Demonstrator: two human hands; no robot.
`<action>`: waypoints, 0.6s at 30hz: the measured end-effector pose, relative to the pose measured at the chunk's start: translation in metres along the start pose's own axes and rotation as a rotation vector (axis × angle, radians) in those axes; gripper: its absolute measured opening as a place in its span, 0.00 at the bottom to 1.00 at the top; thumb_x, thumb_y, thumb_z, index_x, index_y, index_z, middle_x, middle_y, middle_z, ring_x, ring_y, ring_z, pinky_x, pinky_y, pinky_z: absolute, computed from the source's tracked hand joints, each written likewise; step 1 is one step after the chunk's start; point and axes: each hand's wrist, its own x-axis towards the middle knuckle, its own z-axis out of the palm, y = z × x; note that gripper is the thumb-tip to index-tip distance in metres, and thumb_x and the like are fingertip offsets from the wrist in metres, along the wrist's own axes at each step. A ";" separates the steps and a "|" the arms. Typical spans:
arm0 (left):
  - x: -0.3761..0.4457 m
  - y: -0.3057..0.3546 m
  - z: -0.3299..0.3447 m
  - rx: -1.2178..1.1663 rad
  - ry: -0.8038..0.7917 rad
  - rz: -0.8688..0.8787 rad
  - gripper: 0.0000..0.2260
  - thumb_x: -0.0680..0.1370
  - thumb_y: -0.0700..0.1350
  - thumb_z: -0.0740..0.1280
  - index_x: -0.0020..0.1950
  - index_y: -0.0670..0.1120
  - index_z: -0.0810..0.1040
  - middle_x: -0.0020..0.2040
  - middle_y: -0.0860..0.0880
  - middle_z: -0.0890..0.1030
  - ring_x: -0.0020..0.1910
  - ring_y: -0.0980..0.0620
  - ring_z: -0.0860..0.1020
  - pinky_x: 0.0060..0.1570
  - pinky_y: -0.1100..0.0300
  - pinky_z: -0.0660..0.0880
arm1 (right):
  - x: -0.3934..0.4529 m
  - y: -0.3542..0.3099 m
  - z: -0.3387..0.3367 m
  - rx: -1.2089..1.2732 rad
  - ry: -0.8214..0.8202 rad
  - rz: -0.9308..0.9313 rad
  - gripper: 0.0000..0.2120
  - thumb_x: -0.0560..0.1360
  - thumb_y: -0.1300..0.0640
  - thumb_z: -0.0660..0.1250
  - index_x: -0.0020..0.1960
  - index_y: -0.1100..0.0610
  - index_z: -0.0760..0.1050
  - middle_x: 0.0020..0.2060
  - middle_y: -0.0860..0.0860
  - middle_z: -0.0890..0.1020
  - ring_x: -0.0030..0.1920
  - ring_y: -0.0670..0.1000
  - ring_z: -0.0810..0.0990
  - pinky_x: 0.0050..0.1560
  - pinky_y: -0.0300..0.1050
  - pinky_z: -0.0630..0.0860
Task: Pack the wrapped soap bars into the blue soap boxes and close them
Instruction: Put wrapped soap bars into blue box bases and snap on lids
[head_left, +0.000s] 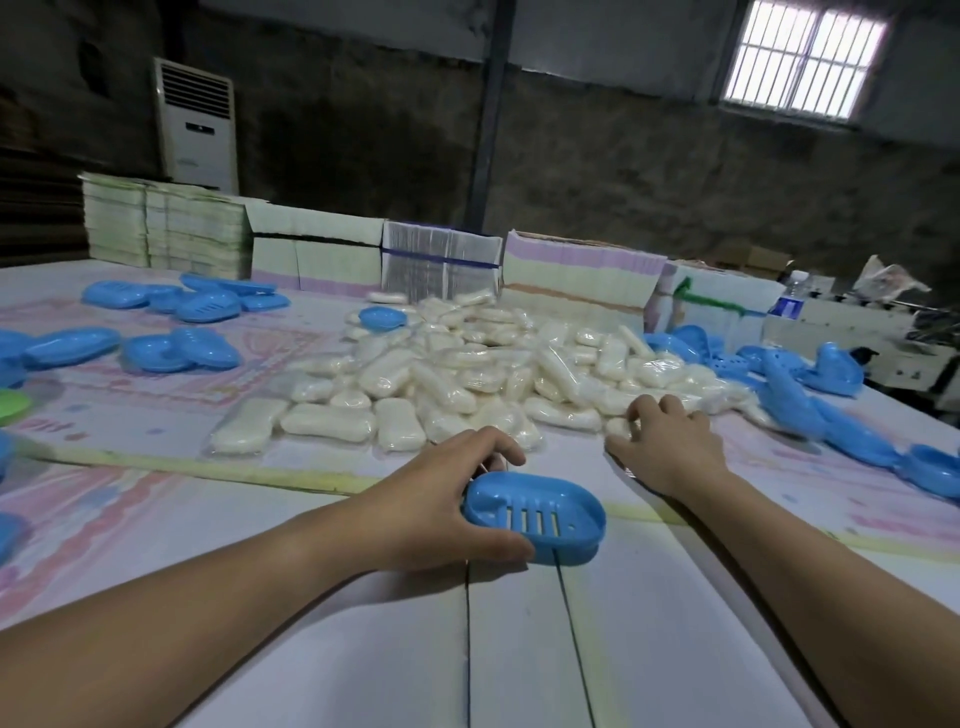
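Work table (519, 649), pale printed covering, pink patterns; its print too faint to read. Stacks of flat cartons (576, 270) along the far edge, lettering illegible. White floor-standing air conditioner (196, 124) behind; panel mark unreadable. Heap of wrapped white soap bars (467, 364), clear film, mid-table. Loose blue oval plastic soap boxes (182, 348) scattered left and right, some cut off by the frame. One blue slotted soap box half (535, 517), open side up, near me: my left hand (431, 499) grips its left end, thumb on the near rim. My right hand (670, 441), fingers curled over a wrapped soap bar (621, 427) at the heap's near edge, apparently pinching it; mostly hidden.
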 end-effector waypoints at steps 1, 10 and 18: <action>0.000 0.000 0.000 -0.001 0.003 0.002 0.28 0.63 0.61 0.77 0.57 0.70 0.66 0.52 0.64 0.73 0.51 0.66 0.74 0.45 0.71 0.73 | 0.000 0.001 0.001 0.012 0.004 -0.001 0.25 0.73 0.38 0.61 0.65 0.49 0.68 0.63 0.53 0.71 0.61 0.62 0.69 0.56 0.56 0.70; 0.001 -0.002 0.002 -0.004 0.014 0.027 0.29 0.60 0.66 0.73 0.58 0.71 0.66 0.52 0.66 0.73 0.54 0.64 0.75 0.51 0.70 0.74 | -0.017 0.001 -0.024 0.219 0.146 -0.229 0.20 0.75 0.41 0.54 0.65 0.41 0.70 0.57 0.52 0.76 0.53 0.58 0.77 0.46 0.49 0.69; 0.001 -0.004 0.003 -0.003 0.066 0.046 0.29 0.61 0.64 0.76 0.58 0.69 0.69 0.53 0.63 0.76 0.53 0.60 0.78 0.51 0.66 0.76 | -0.029 -0.010 -0.040 0.194 0.291 -0.329 0.15 0.79 0.49 0.57 0.65 0.43 0.70 0.49 0.54 0.83 0.51 0.60 0.78 0.41 0.48 0.67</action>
